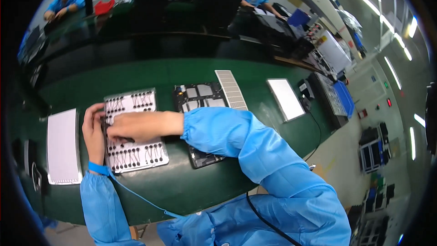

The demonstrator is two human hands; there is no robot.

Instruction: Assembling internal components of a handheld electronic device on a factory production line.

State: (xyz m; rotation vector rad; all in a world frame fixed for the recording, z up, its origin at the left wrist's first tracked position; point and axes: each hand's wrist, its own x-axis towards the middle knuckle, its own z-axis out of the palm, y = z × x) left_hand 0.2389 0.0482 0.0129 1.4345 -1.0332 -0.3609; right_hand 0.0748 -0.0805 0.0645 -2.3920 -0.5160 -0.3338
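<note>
A white tray point(139, 152) lies on the green table, holding rows of small black round parts with thin dark wires. My left hand point(94, 130) is at the tray's left edge, with its fingers curled in toward my right hand. Reaching across the tray, my right hand point(134, 126) has its fingers bent and closed over the middle rows. Something small and dark shows between the two hands, but what it is cannot be made out. Right of the tray, partly under my right sleeve, sits an opened black device point(200, 93) with grey panels inside.
A white sheet-like panel point(63, 148) lies at the left, and a strip of pale rectangular pads point(231, 89) beside the device. Farther right are another white panel point(286, 99) and a blue bin point(343, 98). A blue coiled cord point(145, 199) runs from my left wristband. Other people sit beyond the table.
</note>
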